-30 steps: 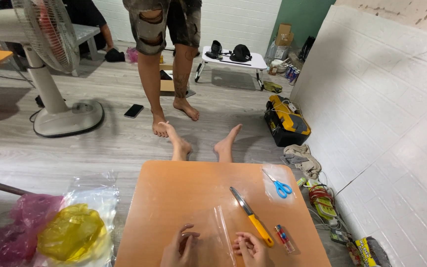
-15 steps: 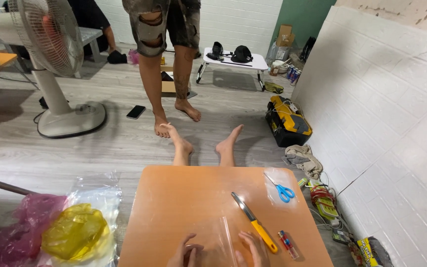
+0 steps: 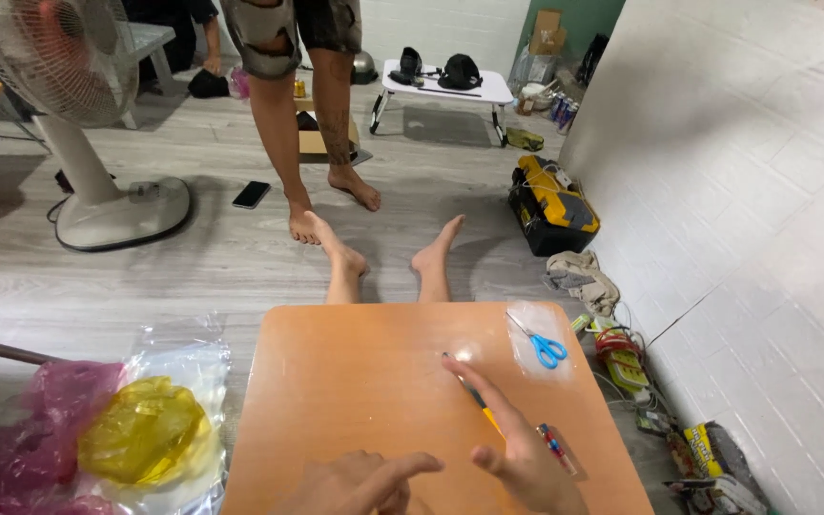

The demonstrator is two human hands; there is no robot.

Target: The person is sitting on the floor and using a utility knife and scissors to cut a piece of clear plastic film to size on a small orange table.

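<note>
Orange table, two hands, one scissors

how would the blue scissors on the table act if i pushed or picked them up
The scissors look small with plastic handles, so probably light and stiff. They lie flat on a clear plastic sheet on the smooth table, so a push would likely slide them, sheet and all, rather than roll them. The right hand is nearest.

Your right hand reaches toward 12 o'clock over the yellow utility knife on the orange table; left hand at 6; blue scissors at 2.
</note>
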